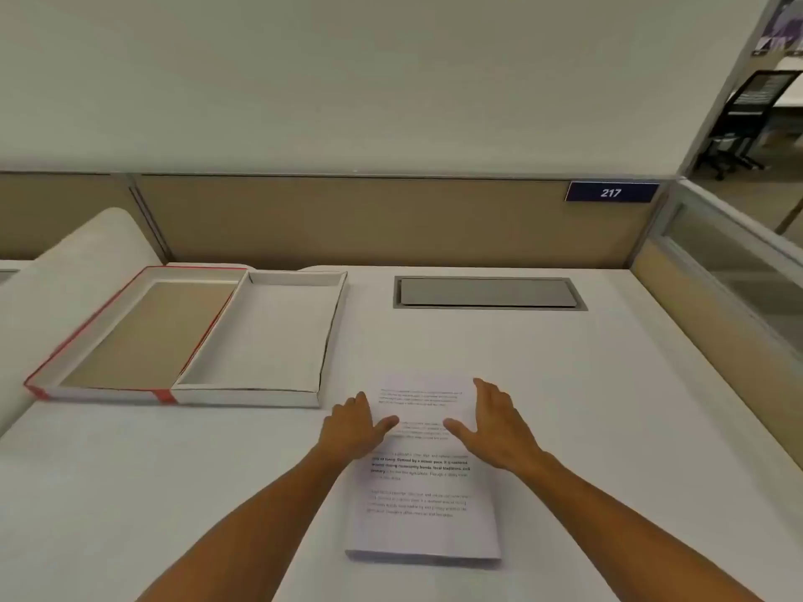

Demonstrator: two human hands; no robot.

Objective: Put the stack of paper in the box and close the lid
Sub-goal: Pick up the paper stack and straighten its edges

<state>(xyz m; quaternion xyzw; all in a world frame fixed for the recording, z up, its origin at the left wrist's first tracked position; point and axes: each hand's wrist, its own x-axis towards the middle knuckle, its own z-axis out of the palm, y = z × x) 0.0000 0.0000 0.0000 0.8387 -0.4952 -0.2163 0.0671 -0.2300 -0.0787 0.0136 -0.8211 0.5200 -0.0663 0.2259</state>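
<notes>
At far left the red-edged lid (130,332) lies open beside the empty white box (265,336). Right of them, the left hand (354,427) and right hand (495,427), both spread open, flank the printed paper stack (423,506) on the desk (608,406).

head view, looking forward and down, desk (565,384) close

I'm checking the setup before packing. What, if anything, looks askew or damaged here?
Nothing stands out. The stack of paper lies flat and squared on the desk; the box sits open, empty and undamaged beside its lid.
</notes>
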